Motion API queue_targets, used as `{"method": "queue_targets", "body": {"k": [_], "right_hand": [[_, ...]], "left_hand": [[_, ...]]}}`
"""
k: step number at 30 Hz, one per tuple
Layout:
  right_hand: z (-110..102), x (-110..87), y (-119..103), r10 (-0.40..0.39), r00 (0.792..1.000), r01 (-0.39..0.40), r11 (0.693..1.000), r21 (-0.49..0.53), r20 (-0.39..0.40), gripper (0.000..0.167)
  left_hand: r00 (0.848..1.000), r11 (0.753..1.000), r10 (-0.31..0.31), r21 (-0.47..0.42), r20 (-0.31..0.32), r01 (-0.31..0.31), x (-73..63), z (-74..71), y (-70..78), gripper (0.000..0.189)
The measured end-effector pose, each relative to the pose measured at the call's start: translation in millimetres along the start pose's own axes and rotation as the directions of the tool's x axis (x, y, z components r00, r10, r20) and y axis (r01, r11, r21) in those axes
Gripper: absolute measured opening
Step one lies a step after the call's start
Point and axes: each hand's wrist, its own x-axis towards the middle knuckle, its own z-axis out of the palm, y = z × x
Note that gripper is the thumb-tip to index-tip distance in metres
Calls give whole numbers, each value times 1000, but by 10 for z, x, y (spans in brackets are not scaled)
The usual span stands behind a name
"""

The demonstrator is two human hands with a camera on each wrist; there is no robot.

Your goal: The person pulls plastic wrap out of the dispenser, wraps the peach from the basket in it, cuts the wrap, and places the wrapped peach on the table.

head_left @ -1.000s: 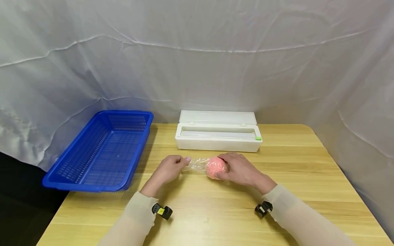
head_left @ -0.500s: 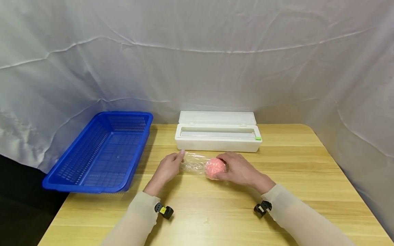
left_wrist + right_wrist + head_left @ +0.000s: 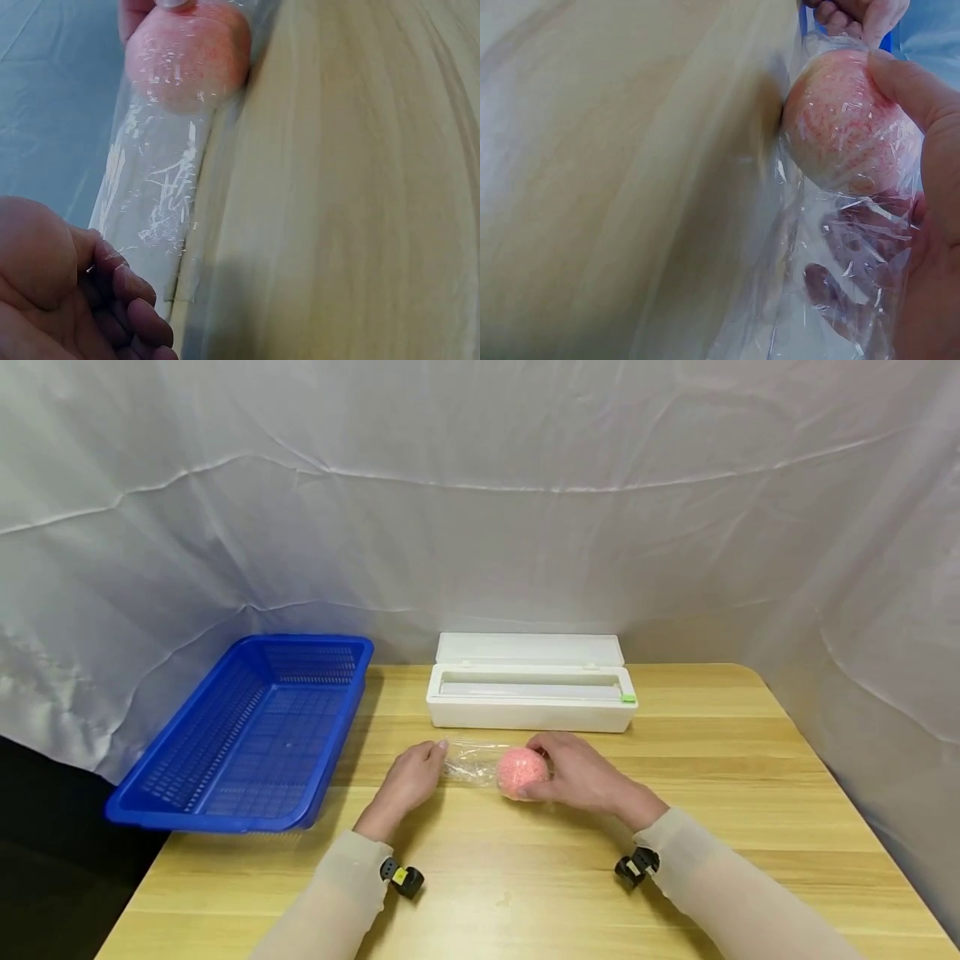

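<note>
A pinkish-red peach (image 3: 520,772) sits just in front of the white box, wrapped in clear plastic wrap (image 3: 471,764). My right hand (image 3: 581,777) grips it from the right, its thumb on the near side in the head view. In the right wrist view, loose film hangs around the peach (image 3: 851,124) and over the curled fingers. To the left, my left hand (image 3: 414,774) pinches the free end of the wrap between thumb and forefinger. Crinkled film (image 3: 154,187) stretches from those fingers to the peach in the left wrist view.
Behind the hands stands a long white dispenser box (image 3: 532,714), its lid raised, with a roll inside and a green tab at the right end. A blue plastic basket (image 3: 318,806) stands on the left of the wooden table (image 3: 510,893). Grey cloth (image 3: 480,543) hangs behind.
My left hand has drawn slightly left, and the film between the hands now looks longer. The thumb tip rose, then came down again. The right hand and peach have shifted slightly left.
</note>
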Motion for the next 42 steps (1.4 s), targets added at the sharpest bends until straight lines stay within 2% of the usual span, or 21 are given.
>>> {"method": "queue_targets", "body": {"k": [2, 6, 9, 12, 15, 16, 18, 20, 23, 25, 27, 29, 32, 34, 36, 38, 42], "right_hand": [[-1, 16, -16, 18, 1000, -19, 999, 34, 20, 67], [8, 19, -40, 41, 998, -44, 996, 79, 40, 74], [17, -6, -45, 45, 999, -44, 995, 92, -3, 74], [9, -43, -73, 68, 993, -56, 991, 119, -98, 70], [-8, -80, -128, 81, 973, -51, 989, 138, -215, 70], [-13, -87, -157, 75, 966, -39, 989, 144, -248, 70], [-13, -94, -215, 48, 952, -5, 990, 142, -302, 71], [-4, -104, -274, 17, 941, 30, 991, 134, -338, 72], [15, -118, -340, -36, 927, 79, 992, 102, -373, 73], [23, -131, -362, -64, 919, 103, 991, 80, -389, 74], [29, -142, -370, -84, 914, 115, 992, 55, -397, 74], [42, -155, -371, -95, 909, 118, 993, 32, -407, 75], [58, -175, -369, -124, 895, 129, 991, -16, -430, 76], [65, -183, -375, -156, 878, 144, 988, -60, -453, 77], [66, -192, -393, -188, 860, 158, 982, -103, -475, 78], [68, -197, -404, -230, 836, 178, 972, -151, -498, 80], [73, -200, -414, -296, 791, 207, 953, -222, -535, 82]], "left_hand": [[1000, 1000, -15, -19, -16, 14, -1, -31, -4, 45], [995, 999, -29, -35, -95, 26, -21, -119, -26, 43], [993, 997, -28, -77, -116, 19, -69, -174, -20, 45], [998, 990, 4, -142, -61, -12, -122, -156, 36, 53], [996, 963, 64, -264, 64, -45, -145, -29, 126, 58], [989, 947, 91, -316, 114, -50, -145, 25, 156, 60], [966, 896, 144, -444, 215, -35, -135, 138, 207, 65], [934, 819, 204, -574, 294, 2, -111, 238, 248, 70], [890, 700, 302, -713, 343, 37, -71, 343, 296, 71], [873, 633, 352, -773, 337, 43, -56, 384, 324, 68], [870, 585, 380, -810, 313, 36, -51, 406, 356, 61], [877, 554, 381, -832, 292, 36, -64, 415, 382, 54], [892, 539, 363, -841, 270, 35, -86, 418, 424, 49], [901, 536, 346, -843, 262, 39, -106, 412, 450, 48], [912, 521, 329, -852, 246, 42, -128, 409, 480, 47], [922, 483, 314, -874, 227, 50, -155, 403, 516, 46], [942, 371, 277, -926, 189, 77, -199, 391, 591, 48]]}}
